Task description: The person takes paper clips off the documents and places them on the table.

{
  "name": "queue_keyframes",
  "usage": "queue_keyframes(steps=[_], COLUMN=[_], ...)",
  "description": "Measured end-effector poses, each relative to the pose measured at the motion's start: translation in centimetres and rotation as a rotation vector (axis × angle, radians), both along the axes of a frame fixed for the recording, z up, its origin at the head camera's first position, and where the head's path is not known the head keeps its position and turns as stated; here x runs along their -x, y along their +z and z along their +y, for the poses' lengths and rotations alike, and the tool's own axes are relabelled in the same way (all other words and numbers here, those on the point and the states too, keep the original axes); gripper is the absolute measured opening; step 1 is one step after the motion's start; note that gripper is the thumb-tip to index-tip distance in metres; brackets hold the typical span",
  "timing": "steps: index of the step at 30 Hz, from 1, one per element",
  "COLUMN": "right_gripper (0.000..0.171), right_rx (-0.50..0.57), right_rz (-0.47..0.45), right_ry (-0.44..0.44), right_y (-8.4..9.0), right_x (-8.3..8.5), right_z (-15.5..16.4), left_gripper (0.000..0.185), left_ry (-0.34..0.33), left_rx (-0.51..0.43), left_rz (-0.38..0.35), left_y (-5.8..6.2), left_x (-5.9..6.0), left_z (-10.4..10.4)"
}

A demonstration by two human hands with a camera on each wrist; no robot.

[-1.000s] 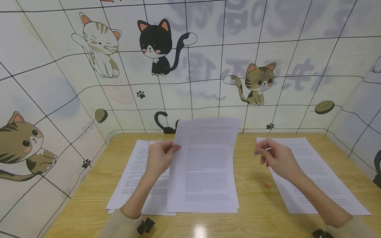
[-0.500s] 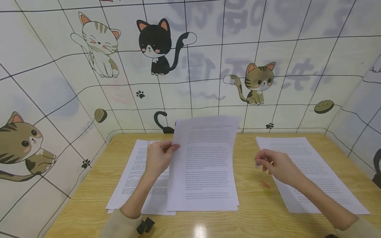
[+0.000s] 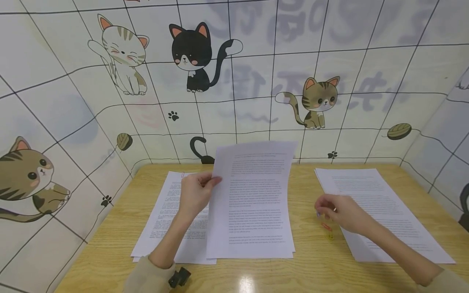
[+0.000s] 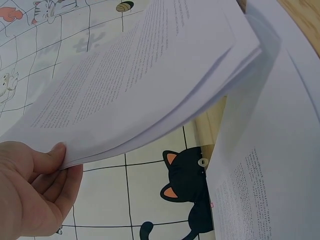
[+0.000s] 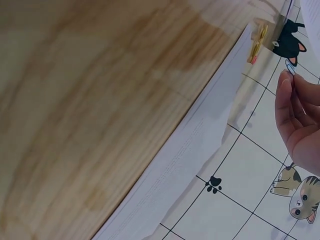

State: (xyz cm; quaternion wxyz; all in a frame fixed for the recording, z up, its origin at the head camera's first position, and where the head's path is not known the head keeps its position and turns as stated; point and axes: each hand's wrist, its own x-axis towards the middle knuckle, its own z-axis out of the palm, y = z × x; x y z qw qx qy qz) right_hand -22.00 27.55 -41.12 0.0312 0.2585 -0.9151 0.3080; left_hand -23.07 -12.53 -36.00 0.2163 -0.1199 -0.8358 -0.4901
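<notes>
My left hand (image 3: pixel 196 194) pinches the left edge of a few printed sheets (image 3: pixel 253 199), thumb on the front and fingers behind. The sheets are raised and tilted up at the back, and their loose edges fan apart in the left wrist view. My right hand (image 3: pixel 340 211) holds a small bluish paper clip (image 5: pixel 290 66) between thumb and fingertips, above the table. Just below that hand lie a red paper clip (image 3: pixel 326 226) and a yellow paper clip (image 3: pixel 331 236) on the wood.
A left paper stack (image 3: pixel 161 228) with a red clip (image 3: pixel 182 175) at its top edge lies partly under the left forearm. A right paper stack (image 3: pixel 395 228) lies beneath the right forearm. The wooden table (image 3: pixel 271 276) meets a cat-patterned wall (image 3: pixel 253 118) behind.
My right hand has moved down toward the front of the table with the bluish paper clip, nearing the red and yellow clips. The left hand and its sheets have barely moved.
</notes>
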Motion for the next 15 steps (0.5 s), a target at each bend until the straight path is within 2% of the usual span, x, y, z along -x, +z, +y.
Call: queue_keyframes(steps=[7,15], right_gripper=[0.008,0.010], right_rx=[0.001,-0.018], right_rz=[-0.122,-0.132], right_ry=[0.102,0.157], right_y=[-0.50,-0.84], right_x=[-0.07,-0.10], right_z=[0.59,0.54], left_gripper=[0.012,0.012], left_ry=[0.001,0.005], left_rx=[-0.002,-0.001], left_rz=[-0.003,-0.003], left_y=[0.08,0.15], left_x=[-0.07,-0.15], left_z=[0.01,0.09])
